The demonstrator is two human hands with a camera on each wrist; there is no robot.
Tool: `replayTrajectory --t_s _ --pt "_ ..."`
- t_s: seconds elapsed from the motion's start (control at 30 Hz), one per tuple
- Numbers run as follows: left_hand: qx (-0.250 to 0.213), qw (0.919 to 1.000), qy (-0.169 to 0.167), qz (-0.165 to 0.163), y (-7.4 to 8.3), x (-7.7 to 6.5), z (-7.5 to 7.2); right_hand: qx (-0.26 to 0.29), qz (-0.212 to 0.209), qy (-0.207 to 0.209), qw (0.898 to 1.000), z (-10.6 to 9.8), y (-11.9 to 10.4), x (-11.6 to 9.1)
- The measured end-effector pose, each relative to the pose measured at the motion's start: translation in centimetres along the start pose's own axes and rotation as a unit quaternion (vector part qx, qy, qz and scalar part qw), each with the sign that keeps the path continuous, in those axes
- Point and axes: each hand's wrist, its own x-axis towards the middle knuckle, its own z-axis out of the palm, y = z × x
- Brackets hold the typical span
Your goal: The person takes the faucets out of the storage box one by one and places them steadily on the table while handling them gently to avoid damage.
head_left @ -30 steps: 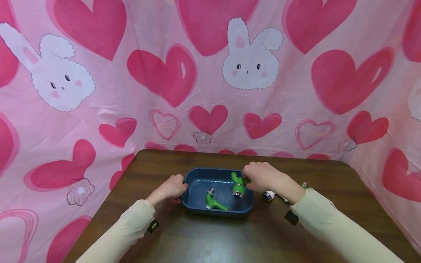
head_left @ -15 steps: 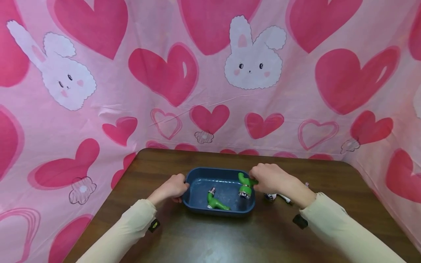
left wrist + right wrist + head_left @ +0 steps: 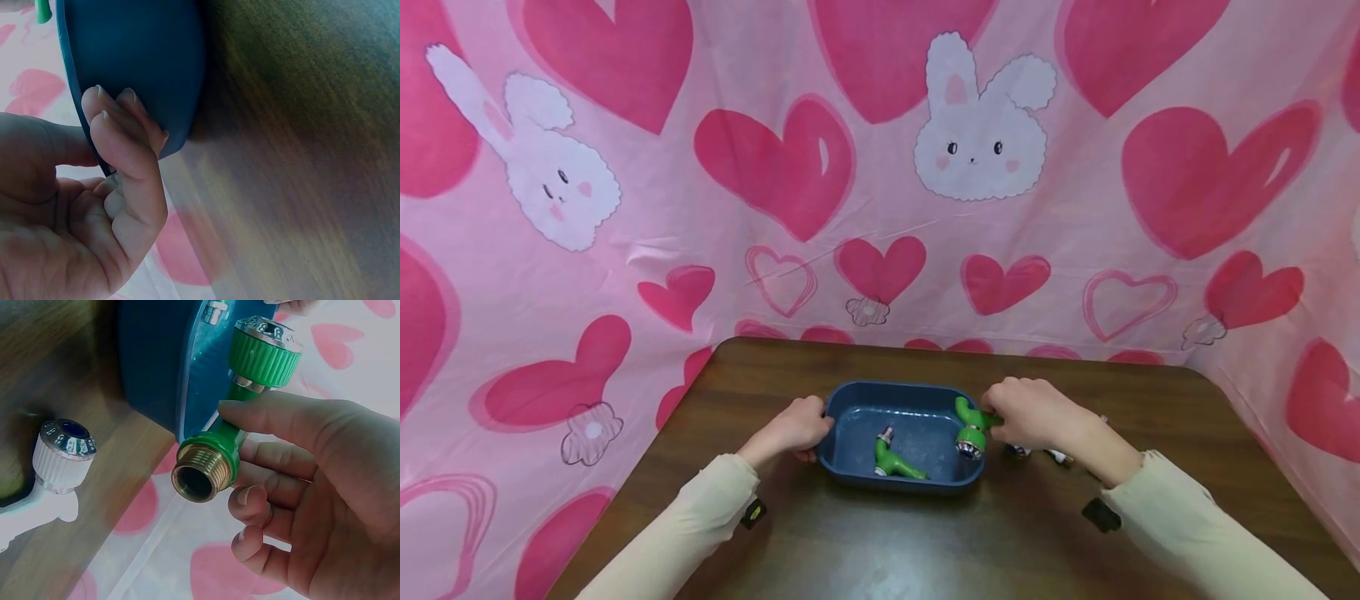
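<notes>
My left hand (image 3: 796,427) grips the left end of a blue plastic basin (image 3: 910,487), thumb inside the rim and fingers curled under the outer wall in the left wrist view. At the basin's right end, my right hand (image 3: 1033,415) holds a green faucet (image 3: 972,435) between thumb and fingers. Its brass threaded inlet (image 3: 195,478) points out past the rim, and its silver-topped knob (image 3: 265,353) overlaps the basin's interior. Another green faucet (image 3: 895,463) lies on the basin floor toward the front.
On the brown wooden table (image 3: 880,550), a white faucet (image 3: 61,459) lies to the right of the basin, partly behind my right hand in the head view. A pink curtain (image 3: 880,208) with hearts and rabbits hangs behind the table.
My right hand has moved right with the green faucet, from over the basin toward its right rim. My left hand keeps its grip, and the basin stays in place. The head view has shifted slightly.
</notes>
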Motion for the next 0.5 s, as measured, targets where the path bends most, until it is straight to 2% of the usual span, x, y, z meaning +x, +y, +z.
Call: replayTrajectory --t_s 0.27,0.5 --pt "-0.008 0.9999 -0.005 -0.004 -0.4 -0.2 0.5 0.016 0.007 0.001 1.0 0.3 0.0 -0.7" --pt "-0.006 1.0 0.002 0.007 0.0 0.0 0.0 0.017 0.017 0.014 1.0 0.1 0.0 -1.5"
